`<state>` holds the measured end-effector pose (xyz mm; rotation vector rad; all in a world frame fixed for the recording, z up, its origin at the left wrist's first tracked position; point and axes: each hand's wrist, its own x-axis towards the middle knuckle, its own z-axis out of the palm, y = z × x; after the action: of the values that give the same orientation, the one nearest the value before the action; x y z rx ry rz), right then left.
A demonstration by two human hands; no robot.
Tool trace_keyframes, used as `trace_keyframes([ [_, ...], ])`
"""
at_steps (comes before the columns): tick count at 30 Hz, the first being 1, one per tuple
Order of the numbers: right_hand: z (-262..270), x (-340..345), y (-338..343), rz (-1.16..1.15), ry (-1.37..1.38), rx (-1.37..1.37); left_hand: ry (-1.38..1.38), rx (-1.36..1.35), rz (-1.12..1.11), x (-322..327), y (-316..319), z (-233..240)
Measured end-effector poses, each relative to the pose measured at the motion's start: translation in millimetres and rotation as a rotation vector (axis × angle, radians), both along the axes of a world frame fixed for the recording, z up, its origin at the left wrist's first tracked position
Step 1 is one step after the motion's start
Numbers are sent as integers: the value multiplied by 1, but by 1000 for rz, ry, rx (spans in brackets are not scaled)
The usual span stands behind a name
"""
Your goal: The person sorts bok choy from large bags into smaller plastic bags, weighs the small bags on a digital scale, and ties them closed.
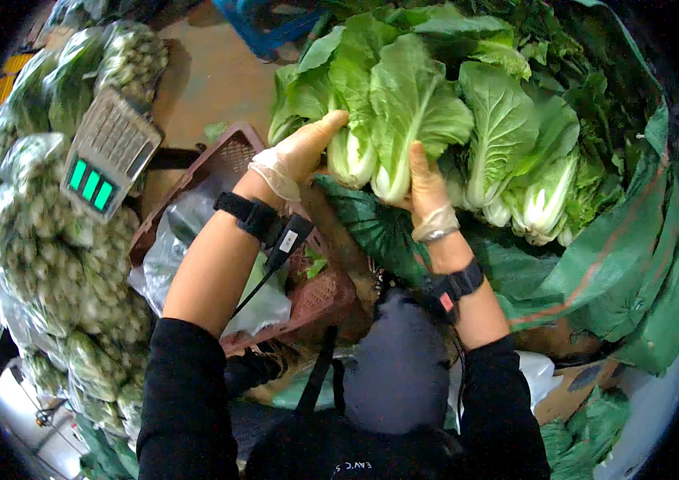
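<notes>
Two heads of leafy Chinese cabbage (396, 114) stand side by side between my hands, leaves pointing away from me. My left hand (306, 147), in a thin pale glove, presses the left side of the pair with its thumb showing on the leaves. At the right side, my gloved right hand (426, 186) grips near the white stem base. More cabbage heads (498, 126) lie just right of it, on a green woven sack (603, 270). Below my left hand is a reddish plastic crate (321, 300) with a clear plastic bag (180, 234) inside.
A digital scale (108, 150) with a lit green display stands at the left. Beside it are large clear bags packed with pale-stemmed greens (63, 240). A blue plastic crate (273, 27) is at the top, and dark leafy greens (600, 126) fill the upper right.
</notes>
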<state>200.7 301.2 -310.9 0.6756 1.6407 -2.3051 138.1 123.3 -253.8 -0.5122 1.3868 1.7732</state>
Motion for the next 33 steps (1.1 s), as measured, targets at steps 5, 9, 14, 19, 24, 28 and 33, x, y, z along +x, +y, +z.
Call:
trace_keyframes([
  [5,102,65,11,195,-80,47,135,273,121,82,-14,64],
  [9,166,96,18,294,272,-81,964,-97,48,163,-45,126],
  [14,267,99,-44,966,624,69,1281,-631,270,306,-84,129],
  [19,317,100,-213,1620,916,3,955,-1433,198,390,-131,132],
  [24,245,95,-311,1823,408,-541,640,-1143,955,369,-118,107],
  [28,105,52,-307,1753,-130,-473,319,-250,1303,354,-103,33],
  [33,70,-16,-253,1641,-295,-54,162,205,1204,276,-59,-38],
])
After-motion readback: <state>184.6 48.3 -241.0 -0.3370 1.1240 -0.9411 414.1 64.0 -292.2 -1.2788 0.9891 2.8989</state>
